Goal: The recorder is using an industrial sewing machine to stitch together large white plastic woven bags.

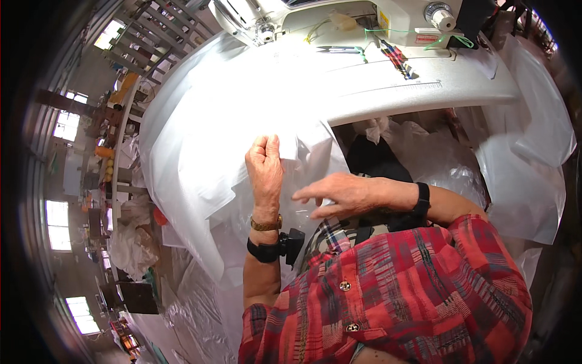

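Note:
A large sheet of thin white plastic-like material [182, 164] drapes over the left of the sewing machine table and hangs down its front. My left hand [265, 170] is closed in a pinch on this sheet near its front edge, with thumb and fingers pointing away from me. To the right of it, my right hand [339, 193] hovers over the hanging sheet, its fingers apart and slightly blurred, with nothing seen in it. At the back stands a white sewing machine [394, 24]; its needle area is partly lost in glare.
Thread snips [339, 50] and a plaid cloth strip [397, 59] lie on the machine bed [412, 91], with green thread near them. More translucent sheeting [521, 151] hangs at the right. Crumpled plastic [134, 249] and a cluttered shelf are on the left.

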Motion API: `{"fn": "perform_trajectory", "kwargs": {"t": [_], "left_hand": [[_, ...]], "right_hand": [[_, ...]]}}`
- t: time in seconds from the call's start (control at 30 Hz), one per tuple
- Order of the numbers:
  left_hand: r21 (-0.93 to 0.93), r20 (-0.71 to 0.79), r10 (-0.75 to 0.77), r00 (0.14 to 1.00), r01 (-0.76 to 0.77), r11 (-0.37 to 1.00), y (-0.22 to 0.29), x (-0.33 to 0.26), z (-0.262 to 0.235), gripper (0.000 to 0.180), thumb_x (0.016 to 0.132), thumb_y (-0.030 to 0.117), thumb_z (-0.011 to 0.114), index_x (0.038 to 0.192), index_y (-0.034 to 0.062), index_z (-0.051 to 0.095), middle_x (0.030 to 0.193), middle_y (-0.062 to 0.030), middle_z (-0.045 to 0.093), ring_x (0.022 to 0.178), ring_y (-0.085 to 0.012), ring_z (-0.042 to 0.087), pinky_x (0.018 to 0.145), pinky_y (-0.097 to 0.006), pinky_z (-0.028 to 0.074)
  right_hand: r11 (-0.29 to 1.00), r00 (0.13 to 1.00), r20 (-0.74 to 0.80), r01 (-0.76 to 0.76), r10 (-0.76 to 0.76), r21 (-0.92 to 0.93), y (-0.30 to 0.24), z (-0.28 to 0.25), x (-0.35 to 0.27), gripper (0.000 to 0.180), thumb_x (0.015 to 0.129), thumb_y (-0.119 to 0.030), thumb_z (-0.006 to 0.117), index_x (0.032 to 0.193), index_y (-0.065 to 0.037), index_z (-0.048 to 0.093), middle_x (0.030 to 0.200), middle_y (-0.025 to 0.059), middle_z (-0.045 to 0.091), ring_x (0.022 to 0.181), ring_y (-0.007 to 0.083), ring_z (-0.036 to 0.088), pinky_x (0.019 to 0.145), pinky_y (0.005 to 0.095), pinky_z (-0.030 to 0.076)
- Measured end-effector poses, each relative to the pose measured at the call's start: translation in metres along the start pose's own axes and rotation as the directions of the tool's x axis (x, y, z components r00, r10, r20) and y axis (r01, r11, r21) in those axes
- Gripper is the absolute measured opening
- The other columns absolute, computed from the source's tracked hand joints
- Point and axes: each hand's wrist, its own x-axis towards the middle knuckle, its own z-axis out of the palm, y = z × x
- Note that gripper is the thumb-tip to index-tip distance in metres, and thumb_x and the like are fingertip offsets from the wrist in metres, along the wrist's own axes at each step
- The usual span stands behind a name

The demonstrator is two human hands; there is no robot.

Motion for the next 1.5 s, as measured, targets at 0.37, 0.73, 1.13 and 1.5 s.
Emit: {"fn": "perform_trajectory", "kwargs": {"t": [0.37,0.73,1.13,1.5], "left_hand": [[0.197,0.013,0.101,0.995,-0.101,0.975,0.008,-0.002,0.018,0.023,0.099,0.013,0.056,0.081,-0.0023,0.057,0.063,-0.0040,0.050,0.058,-0.0083,0.043,0.051,-0.028,0.037],[0.090,0.160,0.115,0.980,-0.131,0.987,0.003,-0.002,0.013,0.011,0.093,0.000,0.052,0.082,-0.0020,0.055,0.065,0.0019,0.048,0.059,-0.0047,0.041,0.051,-0.024,0.035],[0.228,0.028,0.163,0.986,-0.165,0.960,0.039,0.000,-0.014,0.013,0.092,0.008,0.066,0.083,-0.0014,0.063,0.069,0.0037,0.057,0.064,-0.0036,0.048,0.056,-0.022,0.040],[0.810,0.533,0.283,0.797,-0.578,0.104,0.015,0.009,-0.051,0.014,0.089,0.017,0.061,0.078,0.0085,0.060,0.063,-0.0122,0.060,0.060,-0.0322,0.063,0.055,-0.042,0.049]], "right_hand": [[0.871,0.861,-0.505,-0.288,0.053,-0.399,0.036,-0.018,-0.015,0.018,0.089,-0.017,0.062,0.086,-0.001,0.055,0.078,0.0165,0.058,0.073,0.0365,0.061,0.065,0.0435,0.049],[0.947,0.976,-0.199,0.022,-0.090,-0.320,-0.009,-0.021,0.020,0.017,0.087,-0.016,0.061,0.085,-0.001,0.052,0.074,0.0179,0.057,0.069,0.0380,0.061,0.062,0.0445,0.049],[0.906,0.720,-0.574,-0.185,0.389,0.381,0.043,0.028,0.049,0.014,0.091,-0.012,0.061,0.096,0.001,0.060,0.080,0.0071,0.063,0.066,0.0149,0.058,0.061,0.0282,0.047],[0.906,0.994,0.091,0.016,-0.060,0.422,0.053,0.134,0.118,0.019,0.081,-0.012,0.058,0.099,-0.008,0.065,0.109,0.0148,0.064,0.106,0.0244,0.057,0.093,0.0372,0.046]]}}
